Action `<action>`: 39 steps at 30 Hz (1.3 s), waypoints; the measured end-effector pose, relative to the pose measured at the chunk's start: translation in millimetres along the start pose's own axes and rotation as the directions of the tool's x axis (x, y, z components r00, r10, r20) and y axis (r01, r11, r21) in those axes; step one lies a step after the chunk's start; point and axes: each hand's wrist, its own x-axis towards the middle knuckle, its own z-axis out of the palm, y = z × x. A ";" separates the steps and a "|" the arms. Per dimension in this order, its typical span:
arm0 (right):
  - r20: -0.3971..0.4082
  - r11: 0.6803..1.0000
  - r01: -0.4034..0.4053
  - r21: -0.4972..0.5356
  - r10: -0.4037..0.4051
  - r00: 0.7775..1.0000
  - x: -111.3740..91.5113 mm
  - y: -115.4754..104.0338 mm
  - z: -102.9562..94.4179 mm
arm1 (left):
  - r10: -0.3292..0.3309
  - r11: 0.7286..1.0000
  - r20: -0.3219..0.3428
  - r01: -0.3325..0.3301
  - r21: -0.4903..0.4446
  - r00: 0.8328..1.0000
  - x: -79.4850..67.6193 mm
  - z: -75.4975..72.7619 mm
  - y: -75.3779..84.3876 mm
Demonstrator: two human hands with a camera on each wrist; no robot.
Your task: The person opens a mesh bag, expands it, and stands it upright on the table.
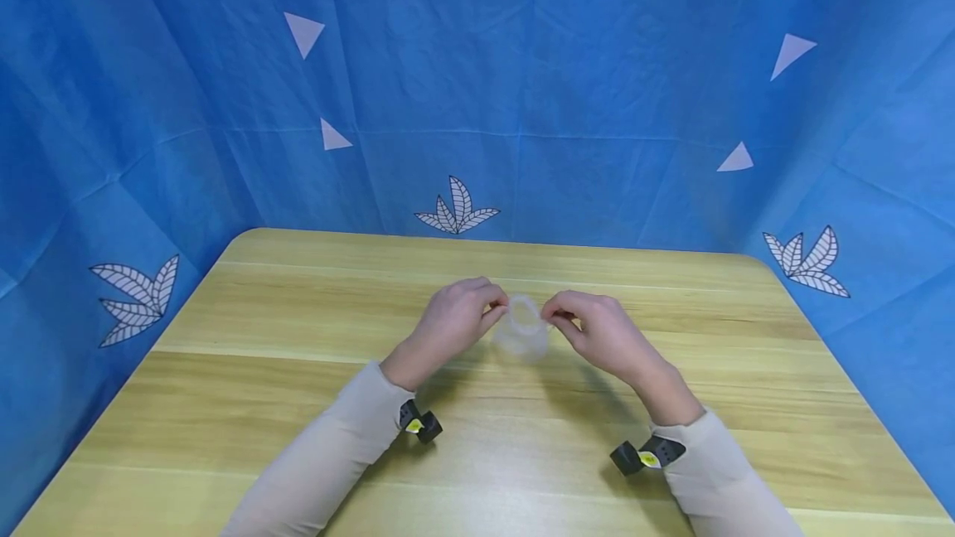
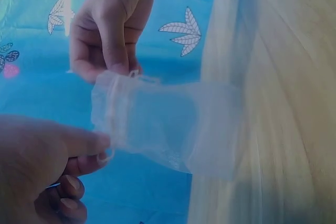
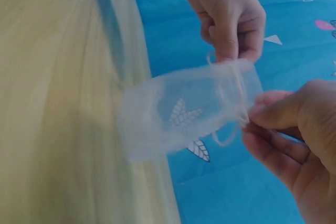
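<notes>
A sheer white drawstring pouch point(image 1: 521, 340) hangs between the two hands over the middle of the table, its mouth uppermost and spread into a ring. My left hand point(image 1: 464, 312) pinches the rim on one side between thumb and forefinger. On the opposite side my right hand point(image 1: 593, 326) pinches the rim the same way. In the left wrist view the pouch point(image 2: 168, 124) is see-through, and nothing shows inside it. Thin cord loops hang from its gathered neck in the right wrist view, beside the fingertips point(image 3: 257, 116).
A light wood-grain table point(image 1: 298, 404) lies beneath the hands. Blue curtain point(image 1: 522, 89) with white leaf and triangle prints surrounds its back and sides. Each wrist wears a strapped black camera point(image 1: 429, 427).
</notes>
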 end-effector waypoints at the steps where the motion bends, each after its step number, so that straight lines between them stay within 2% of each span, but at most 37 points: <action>1: -0.011 1.000 -0.008 -0.003 0.008 1.000 0.3 0.1 1.2 | -0.013 1.000 -0.001 0.013 -0.003 1.000 0.0 0.8 0.2; 5: -0.063 0.998 -0.068 -0.016 0.067 0.996 1.7 -0.2 5.4 | -0.064 0.998 -0.009 0.064 -0.008 0.998 0.3 3.9 0.8; 7: -0.076 0.995 -0.102 -0.003 0.101 0.992 1.8 0.0 8.0 | -0.068 0.998 -0.015 0.067 -0.011 0.998 0.1 5.9 0.9; 11: -0.068 0.989 -0.144 0.038 0.146 0.987 1.6 0.1 11.9 | -0.049 0.999 -0.023 0.049 -0.019 0.999 -0.4 10.2 0.7; 14: -0.055 0.985 -0.168 0.049 0.171 0.984 1.2 0.6 12.6 | -0.065 0.997 -0.017 0.065 -0.031 0.998 -0.6 10.2 0.2; 22: -0.041 0.970 -0.239 0.039 0.240 0.970 1.3 5.6 7.0 | -0.136 0.990 0.073 0.139 -0.034 0.988 2.9 -0.8 -3.3; 33: -0.119 0.957 -0.280 0.071 0.286 0.951 0.4 4.7 15.1 | -0.137 0.987 0.125 0.146 -0.071 0.983 3.6 -6.0 -10.9; 39: -0.084 0.952 -0.283 0.118 0.293 0.952 1.8 5.4 11.9 | -0.160 0.980 0.190 0.180 -0.090 0.969 3.7 -9.7 -15.8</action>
